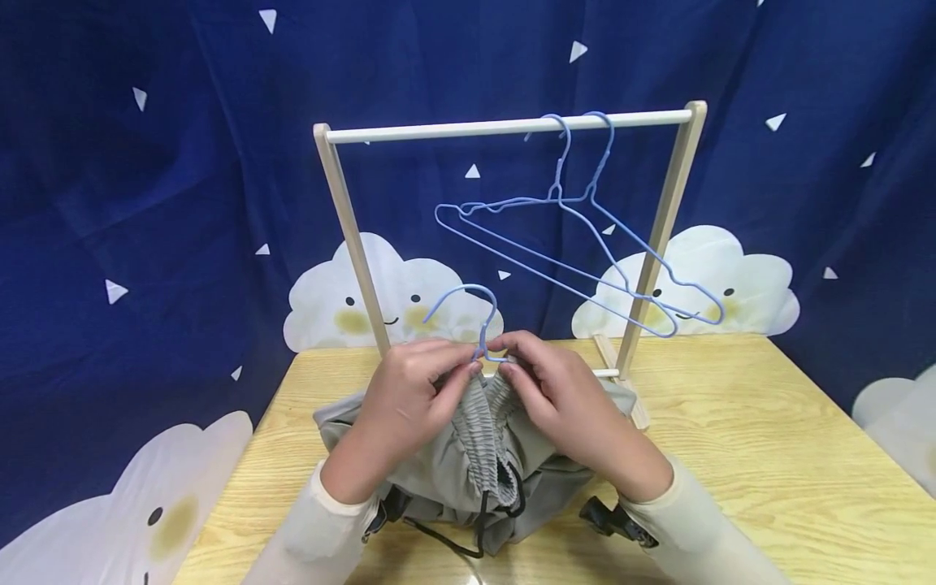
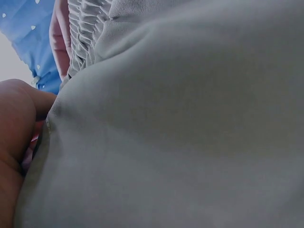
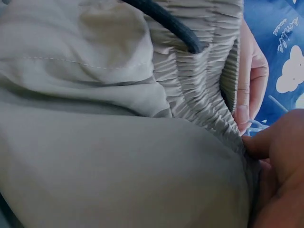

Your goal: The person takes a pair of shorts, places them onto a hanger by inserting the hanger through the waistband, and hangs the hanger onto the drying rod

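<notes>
Grey drawstring pants (image 1: pixel 431 463) are bunched over the table under both hands, with a gathered elastic waistband (image 1: pixel 477 426) and a black cord (image 1: pixel 480 528). My left hand (image 1: pixel 409 394) pinches the waistband between thumb and fingers, beside the neck of a blue wire hanger (image 1: pixel 491 313). Opposite it, my right hand (image 1: pixel 559 398) pinches the waistband's other side, its index finger at the hanger's shoulder. The hanger's hook stands up above the hands; most of its lower frame is hidden by the pants. Grey cloth (image 2: pixel 166 118) fills most of the left wrist view.
Behind the hands stands a wooden rack (image 1: pixel 351 236) with a white rail (image 1: pixel 439 130). Two blue hangers (image 1: pixel 563 175) hang from the rail's right half. The wooden table (image 1: pixel 753 439) extends to both sides, before a dark blue curtain (image 1: pixel 183 203) with clouds.
</notes>
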Action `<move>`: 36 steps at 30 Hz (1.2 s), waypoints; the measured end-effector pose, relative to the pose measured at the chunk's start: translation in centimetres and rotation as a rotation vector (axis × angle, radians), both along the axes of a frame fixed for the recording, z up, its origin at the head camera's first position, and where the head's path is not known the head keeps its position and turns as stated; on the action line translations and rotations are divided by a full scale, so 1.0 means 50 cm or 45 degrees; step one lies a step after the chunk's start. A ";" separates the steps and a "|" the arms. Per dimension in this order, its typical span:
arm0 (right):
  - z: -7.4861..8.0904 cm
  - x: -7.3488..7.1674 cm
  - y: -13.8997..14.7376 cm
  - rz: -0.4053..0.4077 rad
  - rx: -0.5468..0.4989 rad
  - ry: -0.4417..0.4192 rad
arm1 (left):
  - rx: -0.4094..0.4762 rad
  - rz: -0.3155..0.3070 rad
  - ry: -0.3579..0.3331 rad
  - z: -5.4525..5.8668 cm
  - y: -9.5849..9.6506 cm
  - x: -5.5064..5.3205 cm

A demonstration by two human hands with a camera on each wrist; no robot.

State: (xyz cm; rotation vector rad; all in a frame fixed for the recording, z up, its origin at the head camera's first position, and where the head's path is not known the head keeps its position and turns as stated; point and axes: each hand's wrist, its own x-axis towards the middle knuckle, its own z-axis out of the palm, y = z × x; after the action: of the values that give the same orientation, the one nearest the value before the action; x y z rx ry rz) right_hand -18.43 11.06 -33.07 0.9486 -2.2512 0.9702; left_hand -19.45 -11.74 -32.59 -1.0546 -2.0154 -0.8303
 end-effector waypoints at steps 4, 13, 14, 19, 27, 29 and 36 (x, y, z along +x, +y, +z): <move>0.003 0.005 0.004 -0.010 -0.007 0.018 | 0.005 0.004 -0.027 0.002 0.000 0.002; 0.011 0.007 0.012 -0.030 -0.017 0.055 | 0.031 0.010 -0.020 0.006 -0.007 0.003; 0.011 0.006 0.014 -0.031 -0.021 0.058 | 0.030 0.012 -0.023 0.006 -0.007 0.003; 0.010 0.003 0.021 -0.036 -0.044 0.066 | 0.032 0.017 -0.020 0.006 -0.012 0.002; 0.021 0.001 0.034 -0.077 -0.062 0.108 | 0.063 0.001 -0.036 0.014 -0.018 0.000; 0.022 0.001 0.036 -0.083 -0.066 0.097 | 0.066 0.006 -0.041 0.015 -0.020 0.001; 0.024 0.003 0.048 -0.114 -0.075 0.076 | 0.074 0.021 -0.055 0.014 -0.023 0.002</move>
State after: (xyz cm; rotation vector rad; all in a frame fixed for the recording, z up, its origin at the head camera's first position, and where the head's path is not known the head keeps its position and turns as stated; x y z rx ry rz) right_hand -18.26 13.47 -31.88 0.8327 -2.1840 0.9511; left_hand -19.34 -12.91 -31.90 -0.9940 -2.0205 -0.9049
